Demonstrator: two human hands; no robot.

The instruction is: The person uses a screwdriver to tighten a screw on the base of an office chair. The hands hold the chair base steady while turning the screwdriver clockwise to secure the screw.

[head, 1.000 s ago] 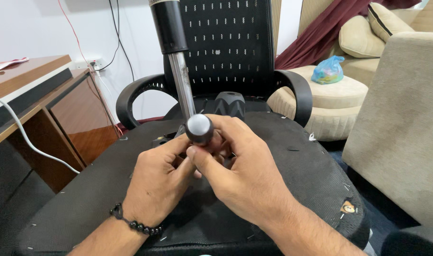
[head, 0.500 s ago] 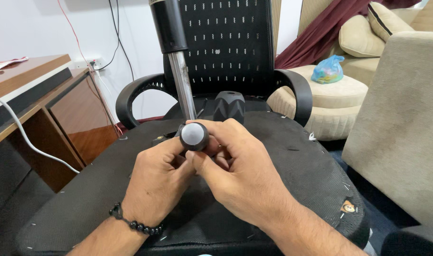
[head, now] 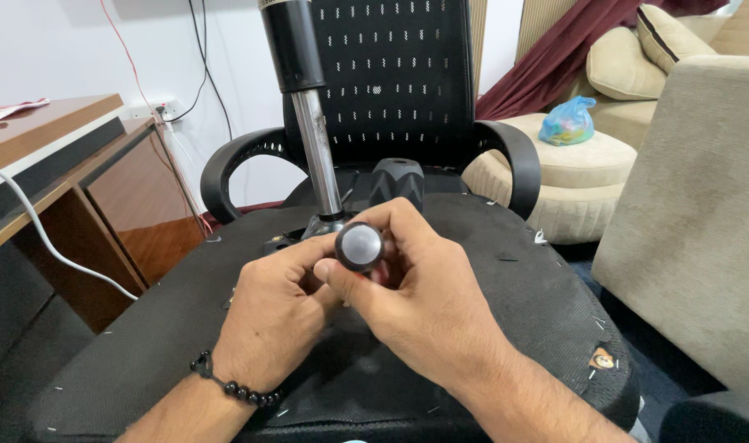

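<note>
At the centre of the frame we held a small black knob with a grey round face [head: 359, 246], its flat end turned toward the camera. Our left hand [head: 272, 316] curled in from the lower left, its fingers closed around the lower side of the knob, a dark bead bracelet [head: 231, 384] on that wrist. Our right hand [head: 419, 287] came in from the lower right and wrapped over the knob from the right, thumb pressed just below the grey face. Both hands touched each other and were pinched tight on the knob; what lay behind it we could not tell.

Below the hands spread the black underside of an overturned office chair seat [head: 522, 303]. A chrome gas-lift column [head: 317, 148] with a black sleeve rose from it toward the upper middle. A black mesh backrest [head: 391, 74] stood behind, a wooden desk [head: 71, 156] at the left, and beige sofa cushions [head: 571, 164] at the upper right.
</note>
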